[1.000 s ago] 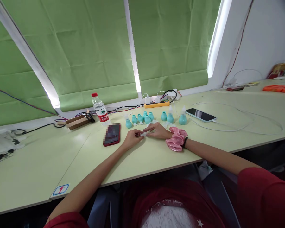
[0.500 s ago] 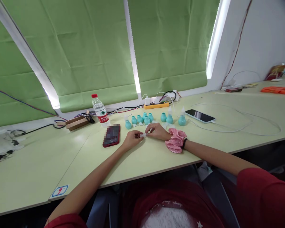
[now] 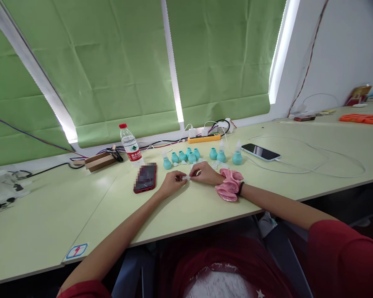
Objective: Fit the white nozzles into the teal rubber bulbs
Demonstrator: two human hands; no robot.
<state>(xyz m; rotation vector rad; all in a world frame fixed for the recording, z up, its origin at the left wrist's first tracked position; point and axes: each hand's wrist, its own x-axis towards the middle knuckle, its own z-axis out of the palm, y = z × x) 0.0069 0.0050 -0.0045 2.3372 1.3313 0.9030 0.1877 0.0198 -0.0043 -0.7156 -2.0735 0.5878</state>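
Both hands meet near the middle of the pale green table (image 3: pixel 205 207): left hand (image 3: pixel 170 184) and right hand (image 3: pixel 207 174) each pinch one small clear piece (image 3: pixel 185 178) between fingertips, apparently working it. The piece looks smooth, translucent plastic, so further handling calls for a fine, steady pinch. Rounded, glossy teal bulbs (image 3: pixel 192 157) stand just beyond.

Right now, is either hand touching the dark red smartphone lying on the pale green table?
No, the left hand and right hand both pinch a small clear plastic piece, apart from the dark red smartphone.
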